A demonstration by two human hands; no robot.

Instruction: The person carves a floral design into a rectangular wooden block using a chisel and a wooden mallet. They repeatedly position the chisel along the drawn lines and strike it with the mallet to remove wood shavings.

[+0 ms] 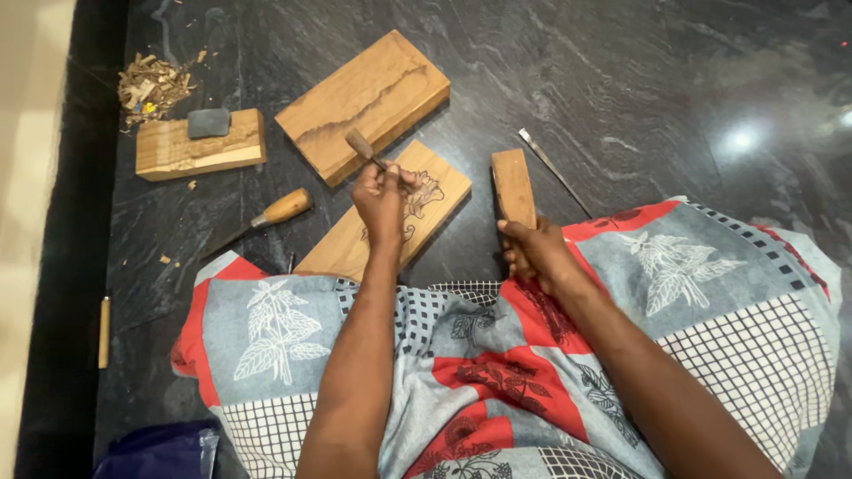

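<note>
My left hand [382, 197] grips a chisel with a wooden handle [361, 145], its tip set on a carved wooden panel [444, 191] that lies on the dark stone floor in front of my lap. A floral relief shows on the panel just right of that hand. My right hand [535, 251] holds a rectangular wooden block [514, 186] upright by its lower end, to the right of the panel. Both forearms reach out over a patterned red, grey and white cloth [497, 372] across my legs.
A larger plain wooden slab [364, 102] lies beyond the panel. At far left sit a small plank [191, 153] with a grey stone [209, 122] and a pile of shavings [153, 86]. Another wooden-handled chisel [275, 213], a thin metal tool [552, 167] and a stick [104, 331] lie about.
</note>
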